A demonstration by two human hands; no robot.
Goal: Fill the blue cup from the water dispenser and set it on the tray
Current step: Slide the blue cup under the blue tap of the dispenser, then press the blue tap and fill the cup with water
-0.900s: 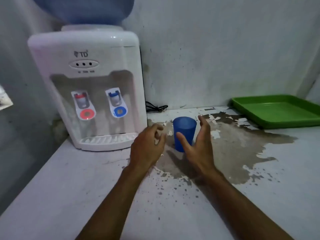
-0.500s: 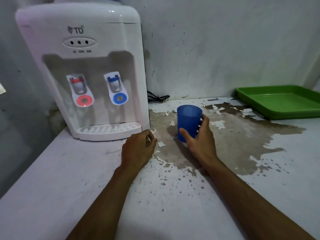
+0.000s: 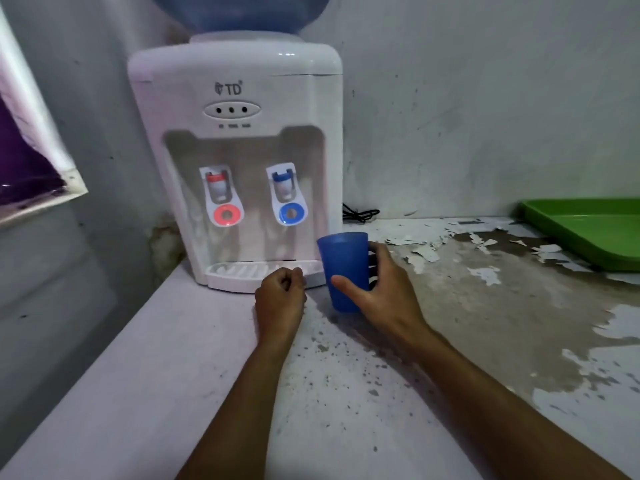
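Note:
My right hand point(image 3: 384, 292) grips the blue cup point(image 3: 343, 265), upright and held just off the counter, right beside the front right corner of the white water dispenser point(image 3: 239, 98). The dispenser has a red tap point(image 3: 221, 199) on the left and a blue tap point(image 3: 288, 197) on the right above a drip grille point(image 3: 242, 271). My left hand point(image 3: 280, 296) is curled into a loose fist with nothing in it, resting in front of the grille. The green tray point(image 3: 588, 230) lies at the far right of the counter, cut off by the frame edge.
The counter point(image 3: 173, 375) has peeling paint and a bare brown patch on its right half. A black cable point(image 3: 358, 213) lies behind the dispenser against the wall. A large blue water bottle point(image 3: 242, 12) sits on top of the dispenser. A wall closes the left side.
My right hand closed around the blue cup and carried it left toward the dispenser. My left hand curled into a fist and shifted to the drip grille.

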